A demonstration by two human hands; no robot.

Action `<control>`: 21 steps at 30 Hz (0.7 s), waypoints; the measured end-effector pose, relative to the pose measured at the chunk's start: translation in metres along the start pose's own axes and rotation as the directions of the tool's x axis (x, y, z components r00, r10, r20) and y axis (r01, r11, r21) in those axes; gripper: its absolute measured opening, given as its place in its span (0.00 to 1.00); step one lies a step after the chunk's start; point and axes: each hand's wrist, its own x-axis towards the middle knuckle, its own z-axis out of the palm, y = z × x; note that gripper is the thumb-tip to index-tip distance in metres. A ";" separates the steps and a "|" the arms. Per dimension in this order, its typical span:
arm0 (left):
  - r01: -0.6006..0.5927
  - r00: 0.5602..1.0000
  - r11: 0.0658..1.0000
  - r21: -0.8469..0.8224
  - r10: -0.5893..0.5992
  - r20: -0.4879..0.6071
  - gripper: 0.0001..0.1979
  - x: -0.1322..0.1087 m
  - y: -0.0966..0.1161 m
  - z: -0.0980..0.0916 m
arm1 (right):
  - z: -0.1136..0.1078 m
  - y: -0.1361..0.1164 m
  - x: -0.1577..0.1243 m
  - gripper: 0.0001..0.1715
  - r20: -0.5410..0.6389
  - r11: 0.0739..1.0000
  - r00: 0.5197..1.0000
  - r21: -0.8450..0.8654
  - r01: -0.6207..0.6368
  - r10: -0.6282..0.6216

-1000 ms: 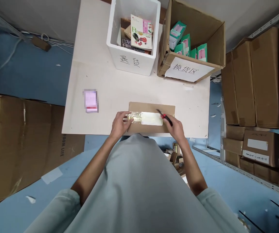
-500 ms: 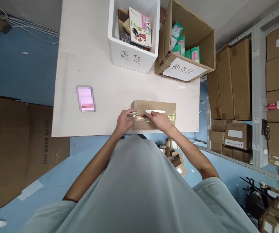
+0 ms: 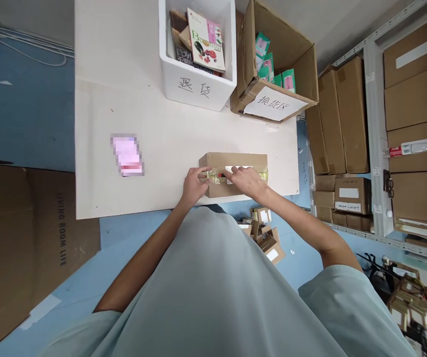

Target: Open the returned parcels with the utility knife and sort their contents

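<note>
A closed brown cardboard box (image 3: 239, 159) lies near the table's front edge, with shiny tape along its top and a white label (image 3: 229, 168) partly hidden by my fingers. My left hand (image 3: 195, 185) grips the box's left end, fingertips at the end of the tape. In my right hand (image 3: 248, 181) is a slim red-and-black box cutter (image 3: 222, 175), held over the tape seam. The fingers hide most of the cutter, and its blade is too small to make out.
Behind the box stand a white foam bin (image 3: 198, 91) of books and an open carton (image 3: 248, 96) holding green-and-pink packs. A blurred pink item (image 3: 127, 154) lies on the table (image 3: 142, 119) at left. Shelves of cartons (image 3: 352, 116) stand to the right.
My right hand and the box cutter have moved slightly right along the seam. My left hand stays at the box's left end. The camera view has shifted a little.
</note>
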 end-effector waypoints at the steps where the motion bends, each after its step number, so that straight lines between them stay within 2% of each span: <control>1: 0.000 1.000 1.000 0.001 0.000 0.000 0.20 0.000 0.001 0.000 | 0.000 0.000 -0.001 0.27 -0.001 1.000 1.000 -0.004 -0.002 0.002; 5: 0.008 1.000 1.000 0.013 -0.008 -0.002 0.20 -0.001 0.002 -0.001 | 0.008 0.004 -0.003 0.26 0.007 0.999 0.999 -0.014 -0.033 0.033; 9: 0.017 1.000 1.000 0.004 -0.017 0.002 0.20 -0.003 0.002 -0.003 | 0.023 0.018 -0.009 0.26 0.020 0.999 0.999 -0.007 -0.049 0.049; 12: 0.016 1.000 1.000 0.003 -0.016 -0.010 0.20 -0.005 0.001 -0.003 | 0.035 0.040 -0.019 0.26 0.019 0.998 0.998 -0.001 -0.064 0.064; 17: 0.039 0.997 0.999 0.012 -0.038 -0.061 0.21 -0.007 0.003 -0.001 | 0.058 0.089 -0.044 0.27 0.089 0.992 0.988 0.017 -0.125 0.123; 21: 0.067 0.989 0.994 0.080 -0.056 -0.134 0.20 -0.014 0.013 0.006 | 0.069 0.104 -0.048 0.27 0.084 0.995 0.993 0.051 -0.084 0.079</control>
